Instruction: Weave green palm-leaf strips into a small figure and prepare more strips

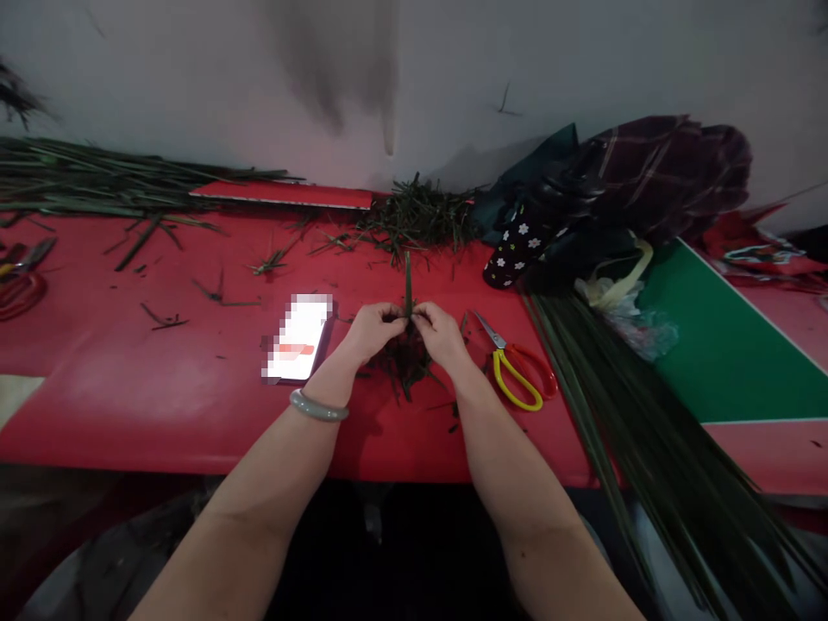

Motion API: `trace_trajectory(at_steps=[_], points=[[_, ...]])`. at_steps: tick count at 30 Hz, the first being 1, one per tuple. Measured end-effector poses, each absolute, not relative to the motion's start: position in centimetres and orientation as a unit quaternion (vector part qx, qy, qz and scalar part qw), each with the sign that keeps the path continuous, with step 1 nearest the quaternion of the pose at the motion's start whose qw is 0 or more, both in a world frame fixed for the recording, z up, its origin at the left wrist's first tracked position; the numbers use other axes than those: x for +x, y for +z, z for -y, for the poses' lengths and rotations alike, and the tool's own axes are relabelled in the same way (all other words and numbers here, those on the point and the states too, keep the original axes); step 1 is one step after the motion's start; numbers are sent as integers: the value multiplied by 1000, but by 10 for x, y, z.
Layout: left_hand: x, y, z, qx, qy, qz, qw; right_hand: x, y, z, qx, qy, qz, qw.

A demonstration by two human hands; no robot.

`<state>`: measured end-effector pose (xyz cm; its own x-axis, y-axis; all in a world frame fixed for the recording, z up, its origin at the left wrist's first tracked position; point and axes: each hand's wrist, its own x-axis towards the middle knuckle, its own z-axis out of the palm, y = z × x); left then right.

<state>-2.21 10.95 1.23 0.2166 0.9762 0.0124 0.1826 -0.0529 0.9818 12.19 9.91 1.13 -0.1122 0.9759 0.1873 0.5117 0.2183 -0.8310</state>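
Observation:
A narrow green leaf strip stands upright between my two hands at the middle of the table. My left hand pinches it from the left with closed fingers. From the other side, my right hand is closed on it too, fingertips nearly meeting the left ones. Beneath the hands lies a small heap of dark green leaf scraps. Scissors with one yellow and one red handle lie to the right of my right forearm. A phone with a lit screen rests left of my left hand.
Long leaves hang over the table's front edge at right. A flowered black item and plaid cloth sit at back right. Cut leaf bits pile by the wall. More leaves and another cutting tool lie left.

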Motion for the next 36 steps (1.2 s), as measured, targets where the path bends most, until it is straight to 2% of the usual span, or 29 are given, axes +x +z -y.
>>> trace_trajectory(at_steps=[9, 16, 21, 30, 33, 36], points=[[-27, 14, -103, 546, 403, -443, 586, 117, 14, -91, -557, 375, 646, 363], [-19, 20, -95, 533, 387, -418, 626, 117, 6, -92, -550, 311, 683, 366], [-17, 27, -95, 495, 473, -431, 588, 121, 6, -95, -558, 322, 640, 419], [-21, 24, -100, 411, 498, -403, 648, 115, 12, -88, -564, 217, 731, 319], [-23, 25, -102, 411, 533, -422, 607, 114, 11, -86, -560, 212, 749, 285], [-25, 25, -103, 428, 554, -443, 560, 113, 8, -87, -557, 236, 740, 295]])
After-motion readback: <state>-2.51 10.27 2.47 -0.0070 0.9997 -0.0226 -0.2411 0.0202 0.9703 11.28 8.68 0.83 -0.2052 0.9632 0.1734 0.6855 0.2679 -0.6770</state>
